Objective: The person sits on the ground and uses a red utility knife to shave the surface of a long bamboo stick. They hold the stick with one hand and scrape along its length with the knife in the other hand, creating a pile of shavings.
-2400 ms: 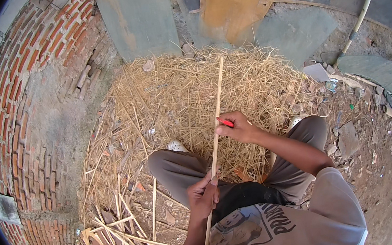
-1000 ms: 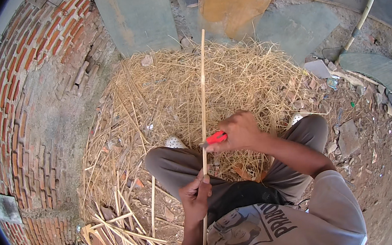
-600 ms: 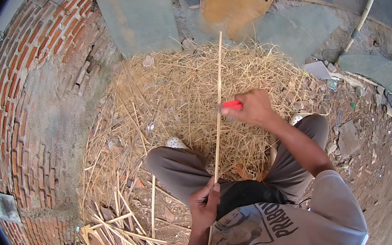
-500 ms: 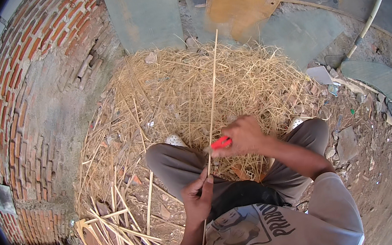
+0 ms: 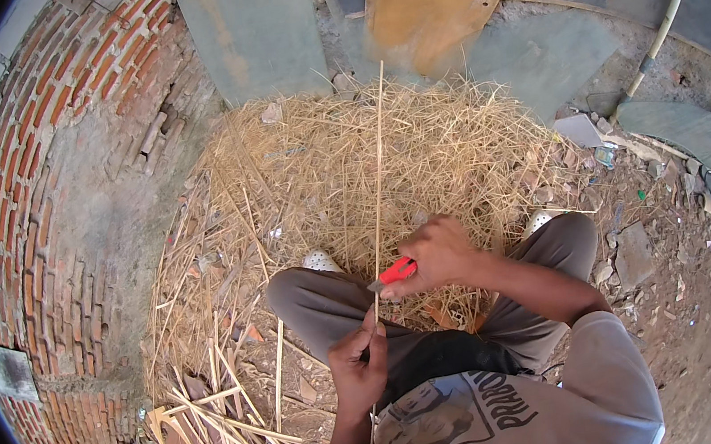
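A long, thin bamboo strip [image 5: 378,165] runs from my lap up over the straw-like shavings. My left hand [image 5: 359,367] is closed on its lower part, thumb and fingers pinching it near my left thigh. In my right hand [image 5: 440,253] is a red-handled knife [image 5: 398,271], gripped in the fist. Its short dark blade lies against the strip, just above my left fingertips. Past the left hand, the strip's lower end passes beside my shirt.
A heap of pale shavings [image 5: 321,164] spreads ahead of my crossed legs. Several split bamboo sticks [image 5: 239,426] lie at the lower left. A brick wall [image 5: 47,263] rises on the left. Grey and orange boards [image 5: 426,6] lean at the back. Rubble [image 5: 634,257] covers ground on the right.
My right hand and the knife have come slightly down along the strip, nearer my left hand. The left hand keeps its hold in nearly the same place.
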A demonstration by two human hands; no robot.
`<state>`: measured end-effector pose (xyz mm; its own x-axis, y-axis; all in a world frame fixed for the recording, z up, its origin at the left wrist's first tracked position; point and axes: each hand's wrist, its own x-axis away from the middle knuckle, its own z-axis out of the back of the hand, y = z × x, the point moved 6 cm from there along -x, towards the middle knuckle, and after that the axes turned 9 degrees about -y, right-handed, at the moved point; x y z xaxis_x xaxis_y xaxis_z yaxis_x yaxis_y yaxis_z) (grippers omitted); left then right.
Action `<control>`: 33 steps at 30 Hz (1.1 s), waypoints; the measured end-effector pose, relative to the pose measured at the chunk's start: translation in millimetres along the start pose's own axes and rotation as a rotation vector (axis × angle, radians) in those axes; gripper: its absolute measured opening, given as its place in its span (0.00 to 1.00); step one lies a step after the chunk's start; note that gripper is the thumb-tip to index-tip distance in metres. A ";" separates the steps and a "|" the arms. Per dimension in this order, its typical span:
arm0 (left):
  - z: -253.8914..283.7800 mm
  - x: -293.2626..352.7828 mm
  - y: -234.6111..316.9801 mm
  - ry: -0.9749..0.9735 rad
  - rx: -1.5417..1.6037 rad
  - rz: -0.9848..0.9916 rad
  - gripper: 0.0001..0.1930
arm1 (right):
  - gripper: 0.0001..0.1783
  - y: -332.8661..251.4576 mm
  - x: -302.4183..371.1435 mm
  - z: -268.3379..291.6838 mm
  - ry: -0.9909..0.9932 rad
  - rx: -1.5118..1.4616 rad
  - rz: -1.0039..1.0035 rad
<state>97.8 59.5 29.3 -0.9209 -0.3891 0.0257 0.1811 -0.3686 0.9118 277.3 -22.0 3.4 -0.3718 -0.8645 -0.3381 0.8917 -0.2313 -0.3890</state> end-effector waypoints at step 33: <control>-9.4 14.7 9.8 -0.079 -0.172 -0.123 0.07 | 0.41 120.2 -10.0 32.2 0.168 0.175 -0.471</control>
<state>89.3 42.3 34.7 -0.9626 -0.2674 -0.0436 0.1155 -0.5505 0.8268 396.5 -55.6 -12.3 -0.7657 -0.5691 -0.2997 0.6429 -0.6607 -0.3876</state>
